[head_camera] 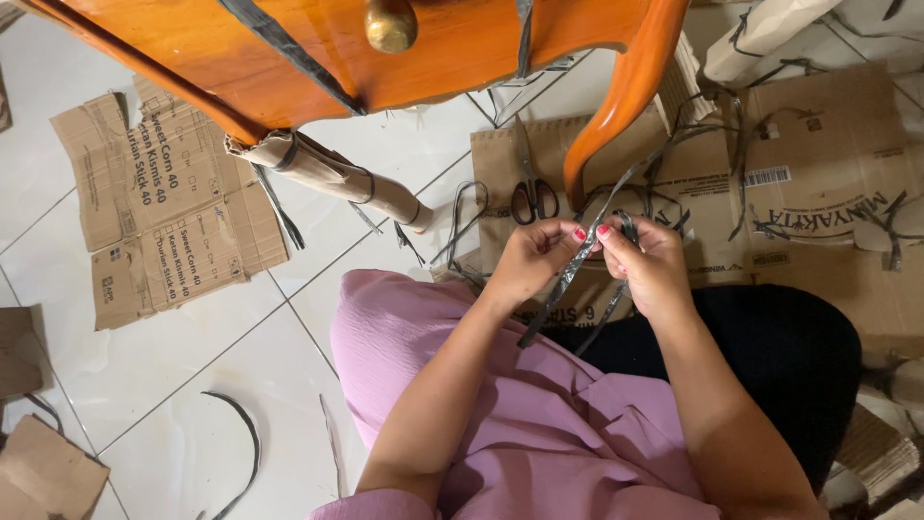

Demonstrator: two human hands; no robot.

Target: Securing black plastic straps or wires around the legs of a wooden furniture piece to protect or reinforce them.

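Hands (592, 255) pinch grey strap (577, 270), prob. plastic.

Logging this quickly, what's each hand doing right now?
Left hand: closed, pinching the grey packing strap.
Right hand: closed on the same strap.

An orange varnished wooden table (318, 58) with a round brass knob (390, 23) and curved leg (621, 96) stands above white floor tiles (192, 366). Black-handled scissors (532, 197) lie on flattened brown cardboard (828, 193). Another flattened printed carton (159, 202) lies left. One leg (332, 173) is wrapped in brown paper.
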